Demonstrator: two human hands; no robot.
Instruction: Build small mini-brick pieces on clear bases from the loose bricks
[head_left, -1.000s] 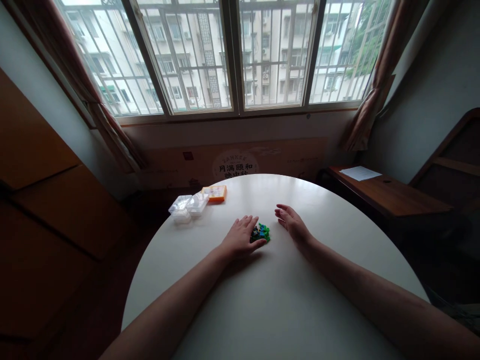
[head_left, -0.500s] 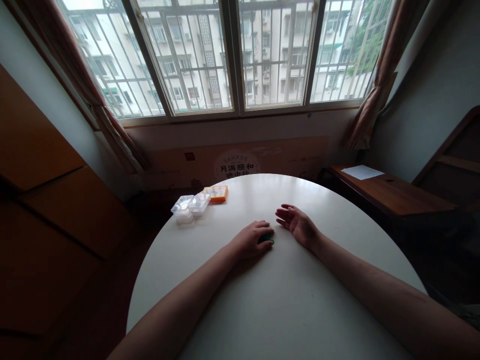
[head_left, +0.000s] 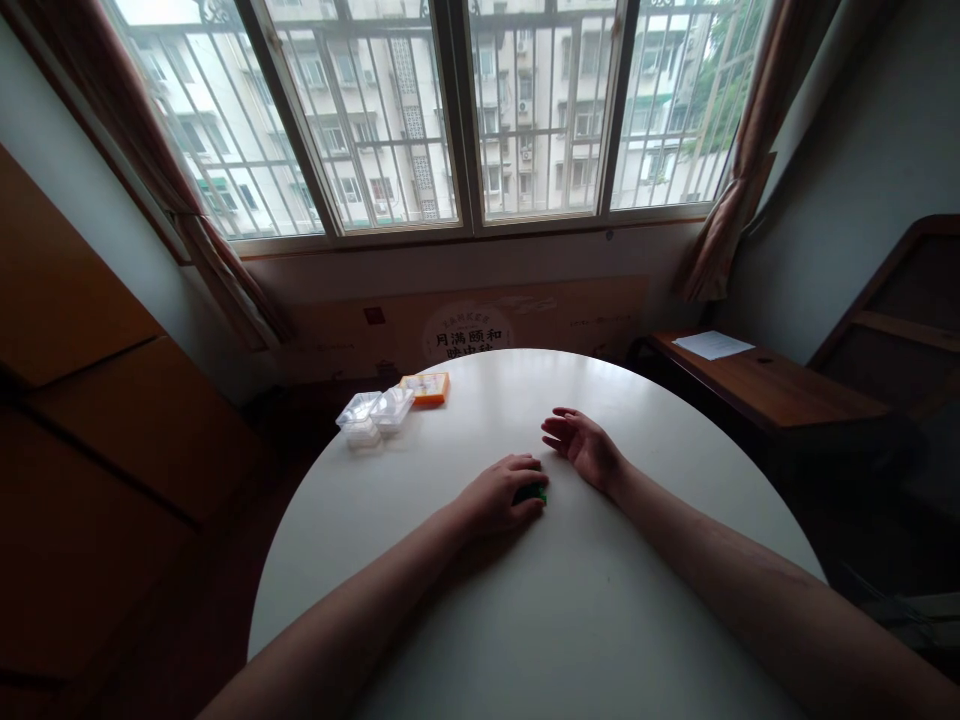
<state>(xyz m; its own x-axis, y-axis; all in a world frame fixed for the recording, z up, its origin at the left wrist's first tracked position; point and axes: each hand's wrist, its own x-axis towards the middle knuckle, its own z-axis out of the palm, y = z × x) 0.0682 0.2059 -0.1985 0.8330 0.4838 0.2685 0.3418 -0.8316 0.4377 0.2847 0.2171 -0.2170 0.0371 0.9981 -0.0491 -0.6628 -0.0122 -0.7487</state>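
Observation:
A small green object (head_left: pixel 537 493) lies on the white round table (head_left: pixel 480 640), mostly hidden beneath the fingers of my left hand (head_left: pixel 504 492). That hand rests palm down, with its fingers curled over one side of the green object and the thumb along the other. What kind of thing it is cannot be made out. Just beyond and to the right, my right hand (head_left: pixel 583 447) rests on its edge. Its palm faces the left hand, its fingers are stretched and slightly apart, and it holds nothing.
Clear plastic boxes (head_left: pixel 363 428) stand near the table's far left edge, beside a flat orange box (head_left: pixel 426 389). Past the right edge is a wooden side table (head_left: pixel 780 380) bearing white paper sheets (head_left: pixel 712 345). A barred window (head_left: pixel 465 130) spans the far wall.
My left hand has slid slightly toward me together with the green object, widening the gap to my right hand. The whole view has shifted a little; the right hand keeps its pose.

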